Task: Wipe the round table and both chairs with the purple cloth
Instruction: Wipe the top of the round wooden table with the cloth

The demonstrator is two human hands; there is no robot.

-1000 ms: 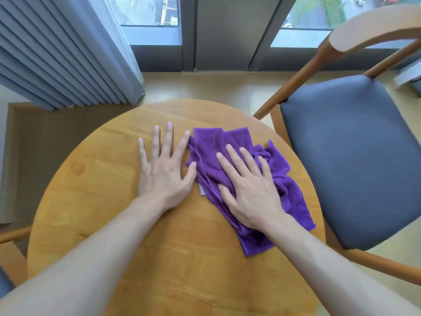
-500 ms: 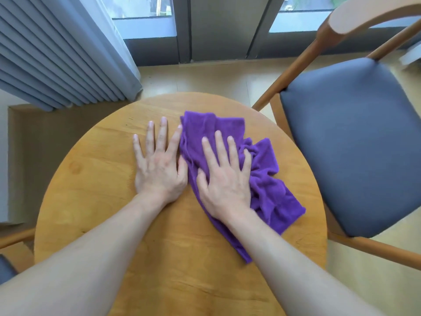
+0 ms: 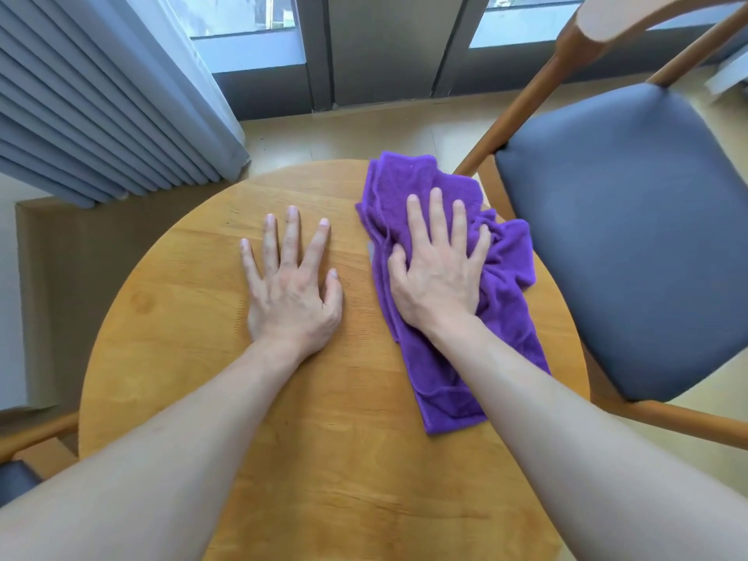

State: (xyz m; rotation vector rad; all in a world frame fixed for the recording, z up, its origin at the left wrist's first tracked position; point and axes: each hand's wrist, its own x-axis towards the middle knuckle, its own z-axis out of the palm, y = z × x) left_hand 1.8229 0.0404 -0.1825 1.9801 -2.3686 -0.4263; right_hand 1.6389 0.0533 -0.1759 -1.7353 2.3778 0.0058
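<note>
Grey window frames and a pleated blue curtain are seen behind the round wooden counter. On its far right part, the purple cloth is pressed flat under the right hand, whose fingers are laid out straight, with nothing gripped. The left hand is rested palm-down on bare wood, fingers spread, apart from the cloth. A chair with a dark blue seat is placed just beside the counter on the right; a corner of a second chair is seen lower left.

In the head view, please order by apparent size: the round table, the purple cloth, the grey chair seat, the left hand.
1. round table
2. grey chair seat, partly cut off by the frame
3. purple cloth
4. left hand
</note>
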